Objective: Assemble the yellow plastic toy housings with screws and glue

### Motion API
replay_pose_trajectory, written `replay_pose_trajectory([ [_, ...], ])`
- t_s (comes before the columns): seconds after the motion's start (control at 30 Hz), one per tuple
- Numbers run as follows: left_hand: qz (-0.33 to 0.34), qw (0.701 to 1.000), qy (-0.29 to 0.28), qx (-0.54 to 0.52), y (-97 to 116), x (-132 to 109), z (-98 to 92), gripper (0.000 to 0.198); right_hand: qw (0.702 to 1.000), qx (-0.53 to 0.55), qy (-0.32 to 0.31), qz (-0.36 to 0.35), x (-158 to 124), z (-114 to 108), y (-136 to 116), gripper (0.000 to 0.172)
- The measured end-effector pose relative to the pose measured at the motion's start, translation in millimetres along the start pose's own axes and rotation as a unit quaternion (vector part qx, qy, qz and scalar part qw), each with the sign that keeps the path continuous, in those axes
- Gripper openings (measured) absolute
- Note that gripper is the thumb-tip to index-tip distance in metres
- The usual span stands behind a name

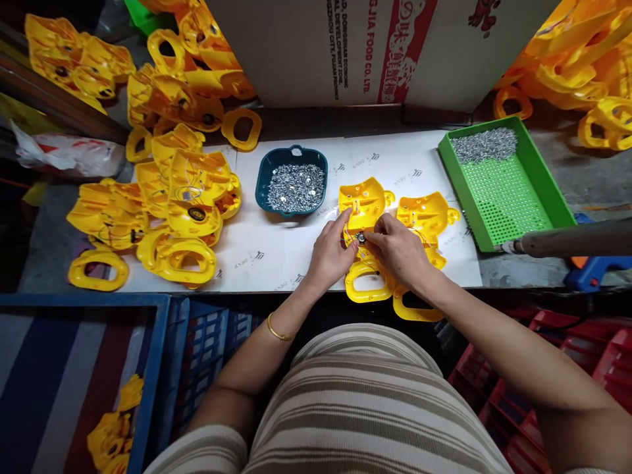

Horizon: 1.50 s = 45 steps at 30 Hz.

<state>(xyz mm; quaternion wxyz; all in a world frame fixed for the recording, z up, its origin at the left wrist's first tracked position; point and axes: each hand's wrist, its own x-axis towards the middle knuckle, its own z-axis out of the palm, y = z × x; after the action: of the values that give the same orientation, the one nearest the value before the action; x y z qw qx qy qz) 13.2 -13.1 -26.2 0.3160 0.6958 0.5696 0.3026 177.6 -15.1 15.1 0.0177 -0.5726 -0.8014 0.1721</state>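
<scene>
A yellow plastic shell point(363, 205) with thin wires and a loop-shaped lower end lies on the white paper in front of me. Inside it sits a small round dark part with a metallic centre point(361, 237), which looks like a speaker. My left hand point(330, 255) grips the shell's left side, thumb tip beside the round part. From the right, my right hand point(401, 253) comes in with its fingers pinched together at that part; whatever is between them is hidden. Partly under my right hand, a second yellow shell point(422, 214) lies alongside, its loop over the table's front edge.
A dark teal basket point(261, 174) holds many small metal screws. On the right, a green perforated tray point(523, 197) has more screws, with a grey bar point(577, 238) crossing its near corner. Yellow shells point(192, 187) are piled left. A carton point(296, 52) stands behind; crates point(207, 342) are below.
</scene>
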Motion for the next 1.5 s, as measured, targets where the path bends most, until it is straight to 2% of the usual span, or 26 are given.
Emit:
replay_pose_trajectory([
  [0.17,0.001,1.000,-0.008,0.004,3.3,2.5,-1.6,0.065,0.998,-0.056,-0.025,-0.009,-1.2,1.2,-1.2,0.031],
  [0.3,-0.001,1.000,-0.016,0.000,1.6,2.7,-3.3,0.063,0.997,-0.051,-0.029,-0.042,1.4,-5.5,1.7,0.028],
  [0.37,-0.005,1.000,-0.009,-0.001,0.4,2.0,-3.3,0.063,0.999,-0.005,0.016,-0.039,-0.5,-13.2,7.8,0.028],
  [0.43,-0.004,1.000,0.001,-0.001,-0.4,1.1,-2.6,0.063,0.994,0.058,0.093,-0.003,-8.3,-20.8,14.4,0.030],
  [0.5,-0.004,1.000,0.004,-0.004,-0.4,0.5,-1.7,0.063,0.986,0.112,0.119,0.023,-21.5,-24.4,18.0,0.030],
  [0.63,-0.012,1.000,0.000,-0.008,0.6,0.8,-0.6,0.063,0.991,0.135,0.004,0.006,-47.0,-14.3,10.5,0.030],
  [0.77,-0.009,1.000,-0.008,-0.008,1.7,2.1,-1.8,0.063,0.995,0.100,-0.020,0.010,-50.7,-1.1,-0.9,0.027],
  [0.83,-0.010,1.000,-0.015,-0.001,2.3,2.7,-3.6,0.063,0.991,0.128,-0.030,0.004,-46.5,-0.6,-0.5,0.022],
  [0.9,-0.008,1.000,-0.028,0.003,3.4,2.8,-6.3,0.064,0.978,0.205,-0.032,0.010,-41.9,-3.5,3.9,0.018],
  [1.0,-0.007,0.998,-0.053,-0.017,5.9,0.4,-12.2,0.064,0.941,0.335,-0.036,0.035,-36.1,-9.5,13.0,0.017],
  [1.07,-0.005,0.997,-0.067,-0.042,7.1,-4.4,-16.4,0.067,0.928,0.368,-0.041,0.043,-33.0,-12.0,16.8,0.015],
  [1.17,0.008,0.999,-0.036,-0.025,6.3,-17.1,-20.9,0.072,0.939,0.340,-0.023,0.048,-28.6,-12.3,16.0,0.016],
  [1.23,0.017,0.999,0.018,0.037,4.5,-27.8,-22.0,0.071,0.951,0.306,-0.004,0.051,-25.5,-10.6,12.1,0.016],
  [1.3,0.018,0.993,0.049,0.103,3.3,-38.0,-21.3,0.065,0.959,0.279,0.004,0.053,-22.4,-8.0,7.8,0.016],
  [1.5,-0.003,0.979,-0.014,0.202,8.4,-54.0,-15.4,0.039,0.974,0.223,0.029,0.008,-16.2,2.0,2.4,0.012],
])
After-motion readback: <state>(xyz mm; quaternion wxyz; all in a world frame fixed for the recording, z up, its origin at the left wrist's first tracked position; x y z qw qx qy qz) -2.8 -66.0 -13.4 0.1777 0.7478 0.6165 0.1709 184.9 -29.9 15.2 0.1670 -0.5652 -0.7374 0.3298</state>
